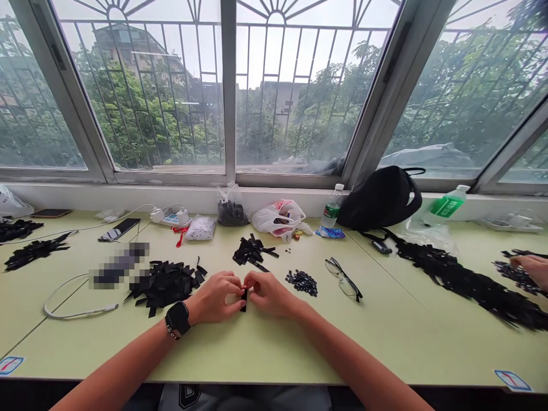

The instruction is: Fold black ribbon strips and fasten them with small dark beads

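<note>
My left hand (217, 298), with a black watch at its wrist, pinches a short black strip (244, 301) standing out below the fingertips. My right hand (268, 292) meets it from the right, its fingers closed at the strip's top end; any small part between the fingertips is too small to make out. To the left lies a large heap of black strips (166, 283). Behind my hands is a smaller pile of black strips (252, 251). Small dark rings (302, 282) lie in a pile to the right of my right hand.
Eyeglasses (345, 279) rest right of the rings. A white cable (81, 314) curls at the left. Along the window stand a plastic bag (280, 218), a bottle (331, 208) and a black bag (379, 200). Another person's hand (531, 269) is at the far right, by long black strips (466, 282).
</note>
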Tool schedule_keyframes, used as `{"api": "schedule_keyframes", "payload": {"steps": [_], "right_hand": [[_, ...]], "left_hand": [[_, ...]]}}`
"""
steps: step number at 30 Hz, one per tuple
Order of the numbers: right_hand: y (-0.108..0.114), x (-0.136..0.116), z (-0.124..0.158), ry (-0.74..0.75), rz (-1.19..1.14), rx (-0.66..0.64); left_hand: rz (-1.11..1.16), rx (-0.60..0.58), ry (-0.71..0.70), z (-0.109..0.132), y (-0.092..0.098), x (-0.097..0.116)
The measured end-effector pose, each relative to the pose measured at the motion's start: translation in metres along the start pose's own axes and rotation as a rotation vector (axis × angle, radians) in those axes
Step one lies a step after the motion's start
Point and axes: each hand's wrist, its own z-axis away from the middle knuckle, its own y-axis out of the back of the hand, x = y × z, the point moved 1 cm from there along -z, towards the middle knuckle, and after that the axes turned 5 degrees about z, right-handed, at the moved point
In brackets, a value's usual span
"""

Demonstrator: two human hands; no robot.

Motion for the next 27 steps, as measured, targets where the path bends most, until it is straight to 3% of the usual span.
{"api": "schedule_keyframes", "payload": {"steps": [8,18,22,27], "right_hand": [[-0.002,0.017,-0.001,-0.024,-0.076,0.002],[0.006,0.006,0.003,0.016,-0.064,-0.073],[0.006,0.009,0.002,-0.052,-0.066,-0.016],[0.013,0.02,0.0,-0.177,-0.28,-0.001]], "left_hand": [[0.054,0.032,0.029,0.001,-0.006,-0.011],[0.15,0.098,0.175,-0.002,-0.005,-0.014],[0.128,0.2,0.245,-0.001,0.003,-0.016],[-0.011,0.377,0.382,0.002,0.024,-0.026]]}}
